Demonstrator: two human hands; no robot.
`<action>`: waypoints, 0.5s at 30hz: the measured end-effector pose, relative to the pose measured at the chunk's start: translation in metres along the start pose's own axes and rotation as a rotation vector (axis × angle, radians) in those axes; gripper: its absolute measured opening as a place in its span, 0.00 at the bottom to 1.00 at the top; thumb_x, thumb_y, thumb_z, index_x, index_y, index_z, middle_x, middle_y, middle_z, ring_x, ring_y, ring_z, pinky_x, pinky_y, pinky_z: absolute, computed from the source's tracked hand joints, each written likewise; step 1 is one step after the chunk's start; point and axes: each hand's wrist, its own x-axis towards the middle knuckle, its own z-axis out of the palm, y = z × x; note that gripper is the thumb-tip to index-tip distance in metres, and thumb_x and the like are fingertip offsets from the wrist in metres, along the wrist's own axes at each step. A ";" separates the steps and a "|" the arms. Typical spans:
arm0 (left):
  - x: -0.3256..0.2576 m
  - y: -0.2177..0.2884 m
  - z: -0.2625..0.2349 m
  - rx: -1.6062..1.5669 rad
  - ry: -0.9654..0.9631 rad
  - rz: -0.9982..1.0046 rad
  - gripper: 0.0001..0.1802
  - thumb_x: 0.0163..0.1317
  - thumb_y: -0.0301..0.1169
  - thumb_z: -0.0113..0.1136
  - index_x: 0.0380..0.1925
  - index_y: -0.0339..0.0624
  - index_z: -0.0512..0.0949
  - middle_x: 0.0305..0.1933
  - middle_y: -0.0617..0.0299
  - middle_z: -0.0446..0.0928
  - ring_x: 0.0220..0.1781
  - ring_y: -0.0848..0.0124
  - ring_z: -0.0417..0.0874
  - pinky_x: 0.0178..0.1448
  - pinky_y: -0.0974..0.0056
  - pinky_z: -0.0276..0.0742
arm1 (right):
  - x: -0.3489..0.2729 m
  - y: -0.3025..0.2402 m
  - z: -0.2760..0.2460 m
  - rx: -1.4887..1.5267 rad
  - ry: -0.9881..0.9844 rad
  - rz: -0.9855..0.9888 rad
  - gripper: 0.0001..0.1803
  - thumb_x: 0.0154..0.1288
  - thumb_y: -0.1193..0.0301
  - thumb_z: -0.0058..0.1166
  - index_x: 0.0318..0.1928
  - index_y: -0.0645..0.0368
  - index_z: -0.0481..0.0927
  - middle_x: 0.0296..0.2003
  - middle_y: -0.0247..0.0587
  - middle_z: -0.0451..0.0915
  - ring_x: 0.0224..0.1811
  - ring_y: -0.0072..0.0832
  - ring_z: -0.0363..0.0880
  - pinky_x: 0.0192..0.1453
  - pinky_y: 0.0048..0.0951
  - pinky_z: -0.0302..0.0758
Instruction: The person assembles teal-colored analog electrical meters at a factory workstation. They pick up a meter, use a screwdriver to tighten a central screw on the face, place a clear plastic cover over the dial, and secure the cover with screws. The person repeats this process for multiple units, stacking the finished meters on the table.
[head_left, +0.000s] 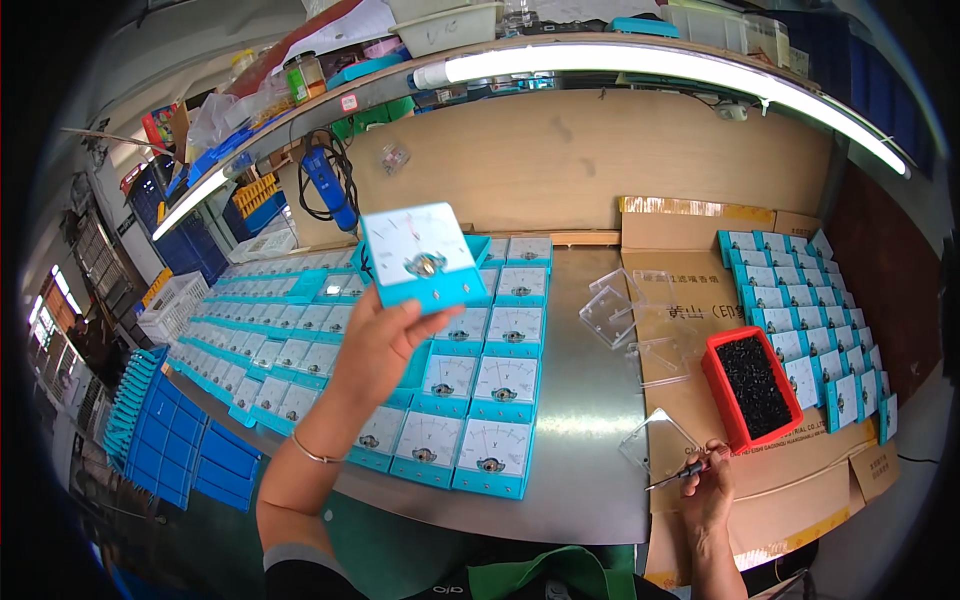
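Observation:
My left hand grips a panel meter by its lower edge and holds it up over the table. The meter has a teal base, a white dial and a brass-coloured movement at the front. My right hand is closed around a screwdriver, low over the cardboard, its thin shaft pointing left. Beside that hand lies a clear plastic cover. Just beyond it stands a red bin full of small black parts.
Rows of teal meters cover the table's left half. More meters stand stacked on the cardboard at right. Several clear covers lie between. A shelf with a lit tube lamp hangs overhead; a blue crate stands lower left.

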 end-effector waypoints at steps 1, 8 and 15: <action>0.013 0.014 -0.008 0.043 0.021 0.081 0.22 0.61 0.22 0.47 0.55 0.27 0.60 0.55 0.45 0.70 0.54 0.54 0.76 0.55 0.62 0.79 | 0.000 0.000 -0.001 0.000 -0.003 0.016 0.12 0.62 0.67 0.49 0.46 0.52 0.68 0.28 0.41 0.76 0.18 0.19 0.69 0.17 0.15 0.65; 0.131 0.110 -0.066 0.339 0.178 0.556 0.19 0.59 0.16 0.46 0.52 0.23 0.60 0.53 0.43 0.70 0.49 0.55 0.79 0.54 0.63 0.81 | 0.004 0.000 0.000 0.015 0.022 0.076 0.13 0.62 0.68 0.49 0.46 0.53 0.68 0.27 0.42 0.76 0.18 0.20 0.70 0.16 0.15 0.66; 0.244 0.154 -0.082 0.437 0.323 0.677 0.31 0.58 0.14 0.50 0.60 0.22 0.50 0.49 0.43 0.70 0.43 0.56 0.81 0.46 0.64 0.84 | 0.009 0.001 -0.002 0.036 0.033 0.099 0.13 0.61 0.68 0.49 0.46 0.53 0.68 0.26 0.43 0.76 0.17 0.20 0.70 0.16 0.16 0.66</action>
